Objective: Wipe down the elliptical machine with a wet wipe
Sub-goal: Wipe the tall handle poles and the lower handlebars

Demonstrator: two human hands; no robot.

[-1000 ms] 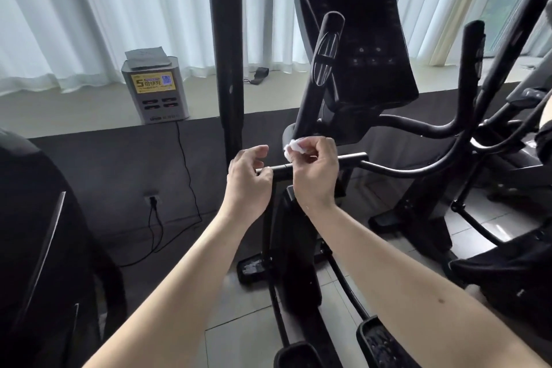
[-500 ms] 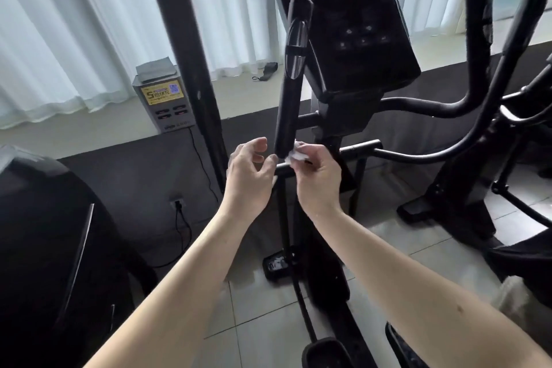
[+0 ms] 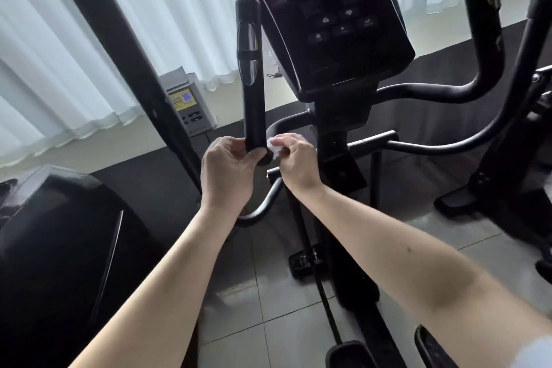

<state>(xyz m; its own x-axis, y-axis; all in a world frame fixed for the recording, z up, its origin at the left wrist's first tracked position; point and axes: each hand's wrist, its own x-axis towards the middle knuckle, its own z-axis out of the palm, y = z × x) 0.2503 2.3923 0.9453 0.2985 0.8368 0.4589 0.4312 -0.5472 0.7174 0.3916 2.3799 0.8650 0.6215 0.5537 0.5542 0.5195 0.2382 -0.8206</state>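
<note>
The black elliptical machine (image 3: 334, 116) stands in front of me, its dark console (image 3: 328, 18) at the top centre. An upright black handle (image 3: 251, 75) rises left of the console. My left hand (image 3: 230, 170) curls round the lower end of that handle. My right hand (image 3: 297, 163) pinches a small crumpled white wet wipe (image 3: 276, 145) and holds it against the handle's base, just right of my left hand. Most of the wipe is hidden by my fingers.
A tall black pole (image 3: 125, 48) slants up on the left. A grey charging box (image 3: 189, 104) sits on the ledge by white curtains (image 3: 59, 54). Another black machine (image 3: 59, 248) fills the lower left. The right handlebars (image 3: 484, 39) curve up. Pedals (image 3: 352, 352) lie on the tiled floor.
Both hands have moved from the horizontal bar onto the bottom of the upright left handle. My left hand now grips it, and the view has moved closer and tilted.
</note>
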